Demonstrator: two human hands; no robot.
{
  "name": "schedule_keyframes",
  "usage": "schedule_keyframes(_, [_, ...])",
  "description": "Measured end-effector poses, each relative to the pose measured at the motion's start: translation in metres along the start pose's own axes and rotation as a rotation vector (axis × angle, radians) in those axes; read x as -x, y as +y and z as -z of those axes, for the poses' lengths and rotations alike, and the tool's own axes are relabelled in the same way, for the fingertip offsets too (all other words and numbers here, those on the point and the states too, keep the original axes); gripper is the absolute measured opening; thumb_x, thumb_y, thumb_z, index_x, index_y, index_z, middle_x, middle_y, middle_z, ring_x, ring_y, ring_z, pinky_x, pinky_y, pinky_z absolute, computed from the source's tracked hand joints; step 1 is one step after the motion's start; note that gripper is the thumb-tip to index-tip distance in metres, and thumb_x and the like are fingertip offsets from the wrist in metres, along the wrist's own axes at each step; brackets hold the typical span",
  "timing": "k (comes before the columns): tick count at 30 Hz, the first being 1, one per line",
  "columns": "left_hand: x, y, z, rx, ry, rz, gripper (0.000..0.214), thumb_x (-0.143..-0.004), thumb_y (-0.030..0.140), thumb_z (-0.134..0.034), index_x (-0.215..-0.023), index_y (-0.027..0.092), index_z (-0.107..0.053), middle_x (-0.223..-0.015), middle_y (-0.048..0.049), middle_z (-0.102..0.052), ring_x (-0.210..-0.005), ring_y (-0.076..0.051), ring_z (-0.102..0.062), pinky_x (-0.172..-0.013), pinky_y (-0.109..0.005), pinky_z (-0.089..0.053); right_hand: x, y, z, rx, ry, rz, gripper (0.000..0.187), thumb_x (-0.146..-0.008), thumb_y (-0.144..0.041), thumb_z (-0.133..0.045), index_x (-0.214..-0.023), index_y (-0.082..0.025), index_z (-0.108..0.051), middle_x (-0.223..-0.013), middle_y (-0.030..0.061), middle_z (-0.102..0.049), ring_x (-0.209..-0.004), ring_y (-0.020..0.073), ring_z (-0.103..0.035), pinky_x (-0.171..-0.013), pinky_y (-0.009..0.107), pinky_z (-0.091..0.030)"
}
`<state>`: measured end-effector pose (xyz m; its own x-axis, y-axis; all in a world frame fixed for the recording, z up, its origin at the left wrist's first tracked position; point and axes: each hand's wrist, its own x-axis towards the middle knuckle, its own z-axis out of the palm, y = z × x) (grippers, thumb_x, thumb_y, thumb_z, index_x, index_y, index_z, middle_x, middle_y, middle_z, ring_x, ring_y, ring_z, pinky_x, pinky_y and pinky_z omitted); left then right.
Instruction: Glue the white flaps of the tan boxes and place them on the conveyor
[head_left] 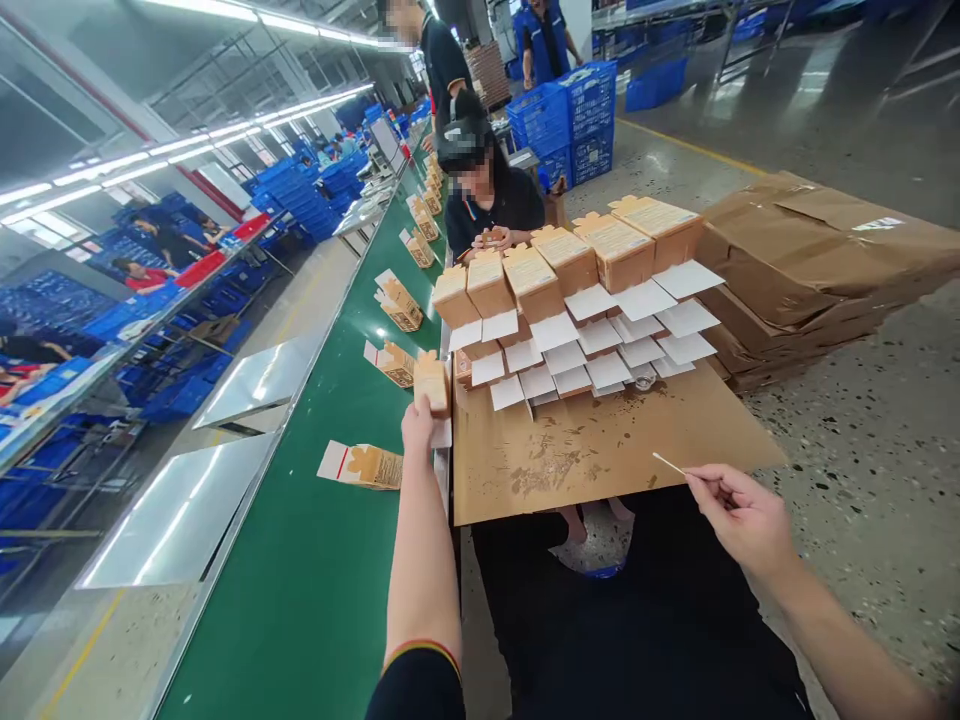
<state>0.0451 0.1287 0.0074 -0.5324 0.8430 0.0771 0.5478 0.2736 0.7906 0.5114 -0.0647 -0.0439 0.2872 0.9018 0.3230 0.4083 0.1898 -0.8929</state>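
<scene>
My left hand [418,428] is closed around a small tan carton [431,384] at the right edge of the green conveyor belt [300,600]. In my right hand [739,508], a thin white cotton swab [667,462] is pinched between thumb and fingers, its tip pointing left over a brown cardboard sheet [600,440]. Stacked cartons [536,285] with white flaps sticking out stand at the back of that sheet. Beside my left hand, another carton [375,467] lies on the belt with its white flap open. Dark wet-looking spots mark the cardboard.
More open cartons [397,305] sit in a row along the belt. A co-worker [491,190] sits behind the stack, hands at a small brown piece. Flat brown cardboard [810,270] is piled at the right. Blue crates [574,115] stand farther back.
</scene>
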Motion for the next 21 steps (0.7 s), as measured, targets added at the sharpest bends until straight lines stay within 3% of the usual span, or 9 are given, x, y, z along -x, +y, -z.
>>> schedule_keyframes(2, [0.032,-0.019,0.025,0.07,-0.011,0.051,0.056,-0.097,0.072,-0.065,-0.109,0.02,-0.077,-0.117,-0.0226,-0.084,-0.121,-0.043,-0.08,-0.105,-0.055,-0.064,-0.005,0.009,0.01,0.034,0.018,-0.005,0.048,-0.105,-0.07,-0.069,-0.092,-0.026,-0.082,-0.063,0.001,-0.063,-0.052,0.0164,-0.058,-0.049,0.03,-0.05])
schedule_keyframes(4, [0.067,-0.036,0.044,0.376,-0.071,0.113,0.06,-0.087,0.069,-0.081,-0.122,0.021,-0.077,-0.135,-0.0202,-0.082,-0.132,-0.041,-0.077,-0.109,-0.053,-0.064,-0.017,0.013,0.019,0.104,0.02,-0.01,0.054,-0.105,-0.074,-0.066,-0.09,-0.025,-0.081,-0.062,0.0007,-0.06,-0.051,0.0161,-0.055,-0.049,0.031,-0.047])
schedule_keyframes(7, [0.116,-0.049,0.054,0.701,-0.177,0.186,0.073,-0.074,0.059,-0.098,-0.135,0.026,-0.076,-0.153,-0.0154,-0.076,-0.144,-0.041,-0.072,-0.114,-0.052,-0.064,-0.049,0.007,0.021,0.28,-0.008,-0.018,0.053,-0.106,-0.071,-0.064,-0.087,-0.024,-0.078,-0.061,0.0,-0.056,-0.051,0.0156,-0.051,-0.052,0.031,-0.043])
schedule_keyframes(9, [0.141,-0.046,0.045,0.79,-0.261,0.178,0.081,-0.071,0.055,-0.102,-0.143,0.031,-0.074,-0.161,-0.0125,-0.071,-0.15,-0.041,-0.068,-0.118,-0.053,-0.063,-0.078,-0.001,0.016,0.404,-0.072,-0.011,0.038,-0.105,-0.057,-0.066,-0.088,-0.024,-0.077,-0.062,-0.0002,-0.057,-0.055,0.016,-0.054,-0.055,0.03,-0.04])
schedule_keyframes(13, [0.169,-0.032,0.004,0.82,-0.331,0.109,0.099,-0.071,0.053,-0.106,-0.159,0.036,-0.064,-0.169,-0.0123,-0.065,-0.16,-0.04,-0.06,-0.127,-0.054,-0.057,-0.135,-0.013,-0.003,0.644,-0.273,0.008,0.016,-0.103,-0.028,-0.064,-0.091,-0.022,-0.074,-0.074,0.0053,-0.07,-0.067,0.0204,-0.063,-0.063,0.032,-0.04])
schedule_keyframes(17, [0.177,-0.028,-0.031,0.732,-0.351,0.104,0.106,-0.065,0.061,-0.109,-0.155,0.03,-0.065,-0.159,-0.0188,-0.071,-0.152,-0.041,-0.067,-0.127,-0.056,-0.057,-0.166,-0.011,-0.023,0.741,-0.359,-0.002,0.014,-0.105,-0.021,-0.065,-0.094,-0.017,-0.074,-0.076,0.0091,-0.071,-0.069,0.0225,-0.065,-0.064,0.032,-0.04])
schedule_keyframes(21, [0.175,-0.032,-0.042,0.692,-0.369,0.09,0.103,-0.064,0.063,-0.109,-0.149,0.028,-0.064,-0.153,-0.0202,-0.074,-0.148,-0.038,-0.071,-0.126,-0.055,-0.057,-0.177,-0.003,-0.033,0.753,-0.38,0.004,0.03,-0.111,-0.024,-0.06,-0.086,-0.015,-0.074,-0.073,0.009,-0.068,-0.072,0.0202,-0.067,-0.068,0.031,-0.043])
